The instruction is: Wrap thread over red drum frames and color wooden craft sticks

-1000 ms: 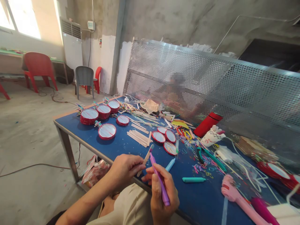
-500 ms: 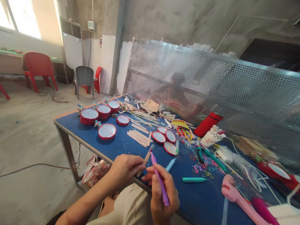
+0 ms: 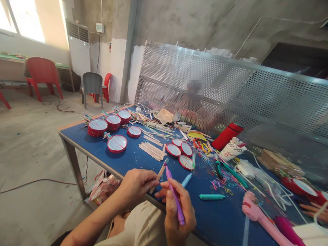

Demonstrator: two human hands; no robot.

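Between the thumb and fingers of my left hand point(image 3: 139, 184) is a wooden craft stick point(image 3: 162, 171), tilted up, its far end coloured. My right hand point(image 3: 180, 206) grips a purple marker point(image 3: 176, 201), whose tip is at the stick's coloured end. A light blue marker point(image 3: 186, 180) lies just beyond my right hand, and a teal marker point(image 3: 212, 197) lies to its right. Ahead of my hands is a row of plain craft sticks point(image 3: 150, 151). Small red-rimmed round pieces point(image 3: 186, 162) lie beside that row.
Banjo-like red-rimmed pieces point(image 3: 117, 143) stand at the table's left. On the right are a pink glue gun point(image 3: 263, 218), pliers point(image 3: 232, 173), loose rubber bands point(image 3: 225, 182), a paper cup point(image 3: 232, 150) and a red bottle point(image 3: 227, 136). A perforated metal panel point(image 3: 217, 85) borders the back. Another person's hand point(image 3: 314, 209) shows at far right.
Another person's hand has come into view at the right edge. My hands, the stick and the purple marker have barely shifted.
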